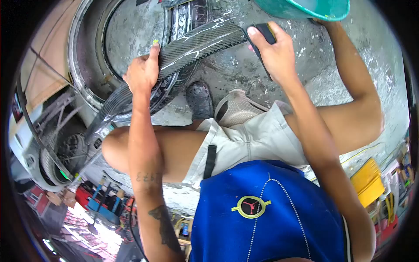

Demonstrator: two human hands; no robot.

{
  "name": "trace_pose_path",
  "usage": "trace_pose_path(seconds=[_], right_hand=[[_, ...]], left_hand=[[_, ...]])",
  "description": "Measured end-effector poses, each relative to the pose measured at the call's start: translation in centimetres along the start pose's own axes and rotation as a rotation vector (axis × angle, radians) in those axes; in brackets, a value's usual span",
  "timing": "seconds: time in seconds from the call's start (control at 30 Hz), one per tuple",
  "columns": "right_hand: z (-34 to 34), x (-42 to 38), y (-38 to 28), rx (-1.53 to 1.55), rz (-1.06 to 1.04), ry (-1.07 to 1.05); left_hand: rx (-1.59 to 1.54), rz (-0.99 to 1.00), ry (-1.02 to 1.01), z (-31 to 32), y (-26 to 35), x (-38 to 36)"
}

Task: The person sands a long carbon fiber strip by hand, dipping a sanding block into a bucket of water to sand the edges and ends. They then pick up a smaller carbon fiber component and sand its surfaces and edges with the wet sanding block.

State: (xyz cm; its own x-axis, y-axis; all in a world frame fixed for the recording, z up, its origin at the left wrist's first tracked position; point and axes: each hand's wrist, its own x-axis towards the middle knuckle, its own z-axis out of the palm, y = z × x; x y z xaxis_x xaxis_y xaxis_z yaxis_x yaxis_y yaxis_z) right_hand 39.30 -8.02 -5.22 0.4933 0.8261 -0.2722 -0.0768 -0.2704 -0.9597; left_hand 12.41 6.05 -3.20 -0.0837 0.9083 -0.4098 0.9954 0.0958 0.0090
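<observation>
A long, glossy carbon-fibre-patterned part (196, 43) lies slanted across the view, its narrow end at the lower left and its wide end at the upper right. My left hand (143, 74) is closed around its middle, thumb up along the near side. In my right hand (278, 52) is a flat black block (265, 35), gripped between thumb and fingers beside the part's wide end. Part of the block is hidden by the fingers. Beneath the carbon part are a tire (174, 74) and a large ring-shaped rim (80, 56).
A green basin (305, 8) with liquid stands at the top right. My bent legs flank the work, with a dark clog (200, 99) between them. A yellow object (368, 182) is at the right; tools and a red-and-blue box (101, 198) are at the lower left.
</observation>
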Motion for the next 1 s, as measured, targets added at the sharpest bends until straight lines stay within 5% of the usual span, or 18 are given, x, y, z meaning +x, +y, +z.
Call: trace_pose_path(seconds=[0.23,0.37,0.57,0.9,0.97,1.0], right_hand=[[0.4,2.5,1.4,-0.079,-0.132,0.006],[-0.8,-0.5,1.3,0.006,0.035,0.054],[1.0,2.9,2.5,-0.018,-0.195,0.08],[0.8,1.9,2.2,0.006,-0.051,0.019],[0.9,0.8,2.4,0.038,-0.202,0.197],[0.2,-0.4,2.0,0.022,-0.11,0.153]], left_hand=[[-0.034,0.035,0.066,0.5,0.5,-0.2],[-0.043,0.083,0.074,1.3,-0.4,0.4],[-0.274,0.059,0.04,1.5,-0.1,0.1],[-0.275,0.065,0.044,1.5,-0.3,-0.3],[-0.29,0.063,0.034,1.4,-0.3,-0.1],[-0.278,0.069,0.073,1.5,-0.5,-0.1]])
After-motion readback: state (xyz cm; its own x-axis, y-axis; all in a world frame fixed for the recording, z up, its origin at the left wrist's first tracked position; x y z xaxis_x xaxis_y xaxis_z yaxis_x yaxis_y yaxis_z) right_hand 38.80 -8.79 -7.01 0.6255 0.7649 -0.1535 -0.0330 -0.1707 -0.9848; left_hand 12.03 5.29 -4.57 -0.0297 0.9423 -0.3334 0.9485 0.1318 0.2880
